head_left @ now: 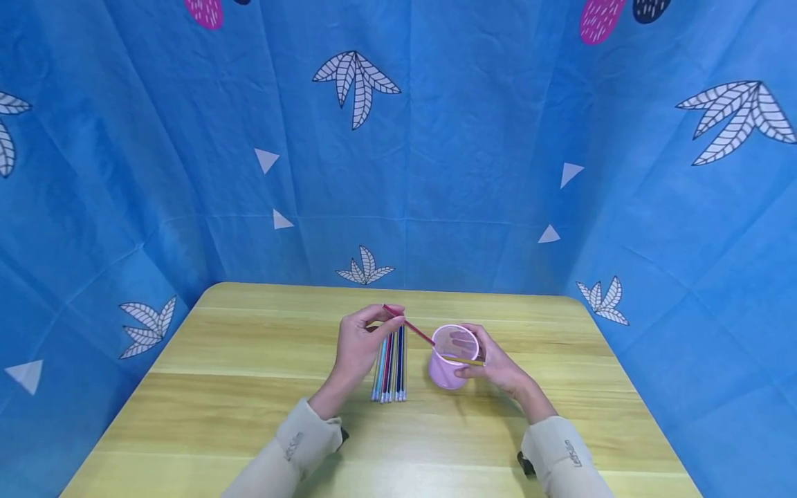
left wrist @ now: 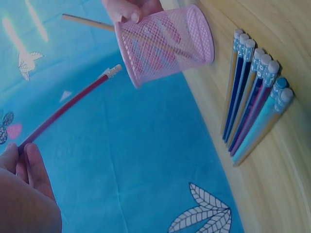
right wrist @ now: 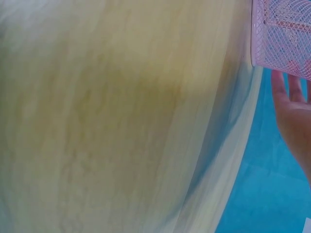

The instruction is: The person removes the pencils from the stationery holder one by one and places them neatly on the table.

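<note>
Between thumb and fingers my left hand pinches a red pencil near one end. Its eraser end slants down to the rim of a pink mesh pencil cup, as the left wrist view shows from the side. My right hand grips the cup round its right side, fingers behind the wall and thumb in front. One yellow pencil leans inside the cup, its upper end sticking out over the rim. Left of the cup, several pencils lie side by side on the table, eraser ends toward me.
The wooden table has pale yellow grain and rounded far corners. A blue curtain with leaf and triangle prints hangs behind it and along both sides.
</note>
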Motion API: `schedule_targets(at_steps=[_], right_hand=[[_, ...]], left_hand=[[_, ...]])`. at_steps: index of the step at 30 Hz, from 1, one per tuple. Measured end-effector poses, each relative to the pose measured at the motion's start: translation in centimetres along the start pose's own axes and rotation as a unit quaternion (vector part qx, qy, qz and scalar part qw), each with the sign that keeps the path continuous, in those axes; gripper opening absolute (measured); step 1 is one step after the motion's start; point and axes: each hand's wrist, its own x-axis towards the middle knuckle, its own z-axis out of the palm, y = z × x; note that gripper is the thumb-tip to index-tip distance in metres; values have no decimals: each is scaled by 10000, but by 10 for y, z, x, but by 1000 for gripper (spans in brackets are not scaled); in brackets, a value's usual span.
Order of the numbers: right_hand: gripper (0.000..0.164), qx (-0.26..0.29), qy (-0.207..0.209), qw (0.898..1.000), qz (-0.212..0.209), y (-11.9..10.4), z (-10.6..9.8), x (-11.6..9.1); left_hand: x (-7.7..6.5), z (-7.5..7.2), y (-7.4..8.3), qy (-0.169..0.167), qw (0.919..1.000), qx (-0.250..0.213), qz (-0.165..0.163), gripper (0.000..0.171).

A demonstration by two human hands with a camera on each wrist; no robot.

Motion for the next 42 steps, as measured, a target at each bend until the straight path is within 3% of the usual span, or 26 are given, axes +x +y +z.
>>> schedule_targets(at_steps=[8, 13, 26, 32, 37, 42], right_hand=[[95, 100, 4, 9999, 88, 2, 1, 0], [95, 167, -28, 9998, 131, 3, 1, 0], [92, 103, -97, 9998, 101, 4, 1, -1], [94, 111, -50, 9999, 114, 2, 1, 0], [95, 67, -38, 9999, 120, 1, 0, 0], [95, 87, 0, 9998, 179, 0, -1, -1]], left_hand=[[-6, -18, 0, 208, 9995, 134, -187, 14], [-10, -30, -2, 331, 9988, -18, -361, 16], [-22, -57, -9, 640, 9975, 15, -296, 17], [-27, -63, -10, 662, 9972, 106, -328, 15], [-30, -64, -13, 788, 9964, -161, -278, 16], [-30, -66, -14, 907, 9955, -21, -264, 17]])
